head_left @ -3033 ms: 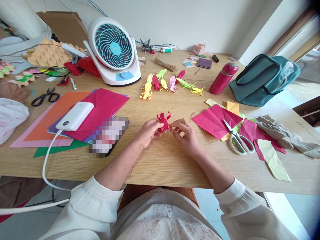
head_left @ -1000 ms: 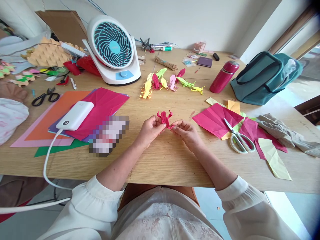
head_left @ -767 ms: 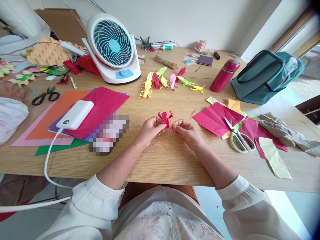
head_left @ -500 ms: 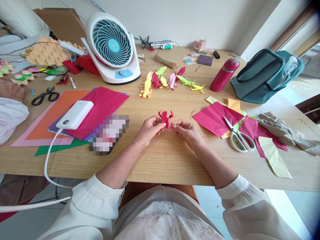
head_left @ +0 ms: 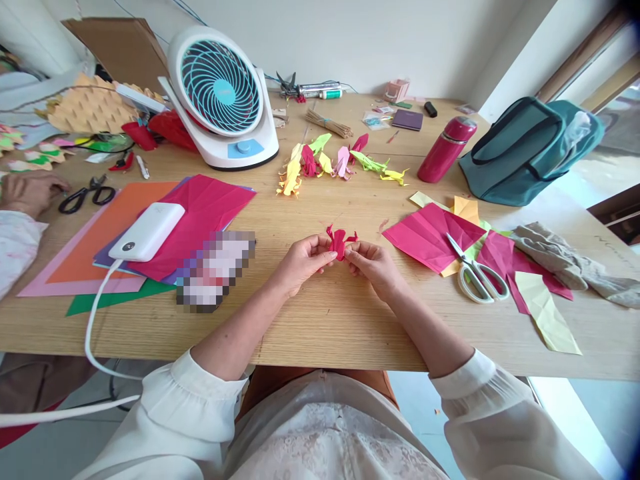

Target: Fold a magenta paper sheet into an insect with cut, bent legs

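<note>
A small red folded paper figure (head_left: 339, 241) sits between my two hands just above the wooden table (head_left: 320, 320). My left hand (head_left: 301, 262) pinches its left side with thumb and fingertips. My right hand (head_left: 376, 264) pinches its right side, fingers curled. Thin paper points stick up from the figure's top. A row of finished paper figures (head_left: 334, 165) in yellow, green, pink and red lies farther back.
A white fan (head_left: 223, 100) stands at the back left. Coloured paper sheets (head_left: 165, 227) with a white power bank (head_left: 147, 231) lie to the left. Scissors (head_left: 475, 277) rest on paper scraps to the right. A red bottle (head_left: 446, 149) and teal bag (head_left: 525, 150) stand behind. Another person's hand (head_left: 27, 193) is at far left.
Both hands shifted a little right and the red figure turned and sank lower between the fingers. Another person's hand has appeared at the far left by the black scissors.
</note>
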Tool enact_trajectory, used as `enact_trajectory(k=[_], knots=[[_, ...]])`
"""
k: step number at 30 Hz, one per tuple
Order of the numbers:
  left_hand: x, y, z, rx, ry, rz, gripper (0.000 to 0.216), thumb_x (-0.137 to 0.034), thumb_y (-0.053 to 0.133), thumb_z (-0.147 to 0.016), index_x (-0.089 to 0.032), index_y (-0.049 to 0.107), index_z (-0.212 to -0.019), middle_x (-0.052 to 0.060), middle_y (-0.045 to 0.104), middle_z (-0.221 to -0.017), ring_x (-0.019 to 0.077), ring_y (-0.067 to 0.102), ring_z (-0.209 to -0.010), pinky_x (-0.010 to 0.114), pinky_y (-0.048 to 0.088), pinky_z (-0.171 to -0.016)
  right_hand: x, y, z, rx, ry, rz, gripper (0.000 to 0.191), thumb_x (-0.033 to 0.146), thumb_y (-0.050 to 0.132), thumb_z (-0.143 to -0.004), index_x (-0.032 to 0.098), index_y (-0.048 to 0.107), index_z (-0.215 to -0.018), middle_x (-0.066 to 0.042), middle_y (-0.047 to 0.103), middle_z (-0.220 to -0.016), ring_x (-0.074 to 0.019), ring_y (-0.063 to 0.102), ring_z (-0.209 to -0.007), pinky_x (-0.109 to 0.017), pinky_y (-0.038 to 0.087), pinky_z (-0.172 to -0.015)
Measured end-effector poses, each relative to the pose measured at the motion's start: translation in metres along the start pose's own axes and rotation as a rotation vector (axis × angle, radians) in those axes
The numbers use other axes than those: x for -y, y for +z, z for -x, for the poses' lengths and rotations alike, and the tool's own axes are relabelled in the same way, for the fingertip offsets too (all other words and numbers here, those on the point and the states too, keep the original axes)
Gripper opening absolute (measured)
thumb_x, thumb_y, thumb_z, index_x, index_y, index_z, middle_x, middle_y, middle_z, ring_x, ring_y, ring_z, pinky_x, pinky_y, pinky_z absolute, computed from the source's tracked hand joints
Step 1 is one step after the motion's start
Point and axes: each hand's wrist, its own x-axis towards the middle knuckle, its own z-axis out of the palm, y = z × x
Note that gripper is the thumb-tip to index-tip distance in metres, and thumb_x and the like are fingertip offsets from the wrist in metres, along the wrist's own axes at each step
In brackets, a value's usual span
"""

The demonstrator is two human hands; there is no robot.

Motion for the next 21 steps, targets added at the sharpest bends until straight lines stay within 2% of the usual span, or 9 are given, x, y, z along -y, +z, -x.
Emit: enact_trajectory(k=[3, 7, 11, 16, 21], knots=[[0.0017, 0.0011, -0.0004, 0.033, 0.037, -0.073, 0.028, -0.037, 0.08, -0.071, -0.017, 0.07, -0.088, 0.001, 0.069, -0.083, 0.0114, 0.057, -0.07, 0.022, 0.038, -0.059, -0.0019, 0.0003, -0.0007, -0.003, -0.027, -0.013, 0.047, 0.061, 0.084, -0.062, 0.02, 0.065, -0.073, 0.002, 0.06, -0.062, -0.0101, 0.048, -0.055, -0.026, 0.037, -0.054], [0.0038, 0.0034, -0.0021, -0.048, 0.056, -0.083, 0.028, -0.037, 0.081, -0.068, -0.017, 0.071, -0.085, 0.002, 0.071, -0.088, 0.0139, 0.06, -0.077, 0.023, 0.041, -0.062, -0.0034, 0.0009, -0.0007, -0.018, -0.025, -0.031, 0.045, 0.06, 0.085, -0.062, 0.02, 0.066, -0.074, 0.003, 0.059, -0.06, -0.0099, 0.047, -0.056, -0.025, 0.037, -0.054], [0.0035, 0.0056, -0.0018, -0.123, -0.027, -0.013, 0.037, -0.04, 0.082, -0.066, -0.016, 0.071, -0.092, 0.005, 0.072, -0.092, 0.0143, 0.06, -0.077, 0.023, 0.042, -0.06, -0.003, 0.0033, 0.0005, -0.034, -0.038, -0.104, 0.042, 0.055, 0.086, -0.064, 0.021, 0.069, -0.081, 0.002, 0.064, -0.07, -0.0107, 0.054, -0.063, -0.026, 0.042, -0.06], [0.0003, 0.0065, 0.0003, -0.142, -0.106, 0.136, 0.036, -0.039, 0.084, -0.062, -0.016, 0.069, -0.087, 0.002, 0.068, -0.082, 0.0108, 0.058, -0.071, 0.021, 0.041, -0.059, -0.0024, 0.0066, 0.0015, -0.026, -0.15, -0.116, 0.037, 0.051, 0.086, -0.066, 0.022, 0.071, -0.084, 0.001, 0.066, -0.077, -0.0113, 0.056, -0.067, -0.028, 0.047, -0.068], [0.0, 0.0047, 0.0, -0.136, -0.134, 0.126, 0.036, -0.04, 0.086, -0.061, -0.015, 0.071, -0.081, 0.001, 0.066, -0.073, 0.0104, 0.057, -0.067, 0.022, 0.041, -0.06, -0.0056, 0.0075, 0.0001, -0.036, -0.247, -0.052, 0.036, 0.052, 0.084, -0.068, 0.024, 0.069, -0.084, -0.001, 0.068, -0.082, -0.0147, 0.058, -0.072, -0.031, 0.049, -0.071]])
